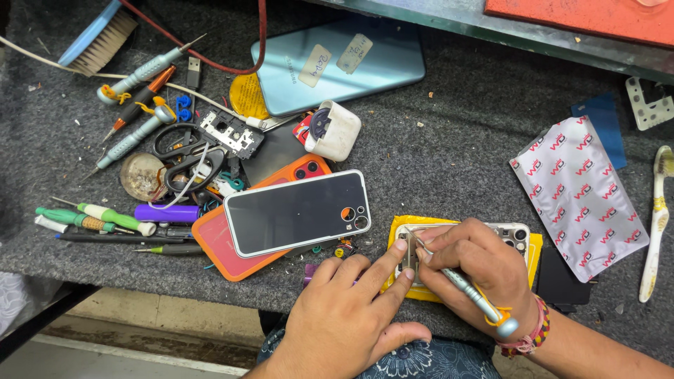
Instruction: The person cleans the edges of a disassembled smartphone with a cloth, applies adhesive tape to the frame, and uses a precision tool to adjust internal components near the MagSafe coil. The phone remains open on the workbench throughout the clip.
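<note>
An opened phone (516,234) lies on a yellow pad (535,245) near the front edge of the grey bench mat (449,140). My left hand (347,312) presses down on it with two fingertips. My right hand (484,270) grips a thin pale blue screwdriver (474,298), its tip down on the phone's inside between my fingers. Most of the phone is hidden under both hands.
A black phone back panel (295,213) rests on an orange case (225,249) to the left. A light blue phone (337,63), a white charger (335,130), scissors (184,158) and several screwdrivers (133,77) lie further left. A printed silver bag (579,193) and toothbrush (654,217) lie at right.
</note>
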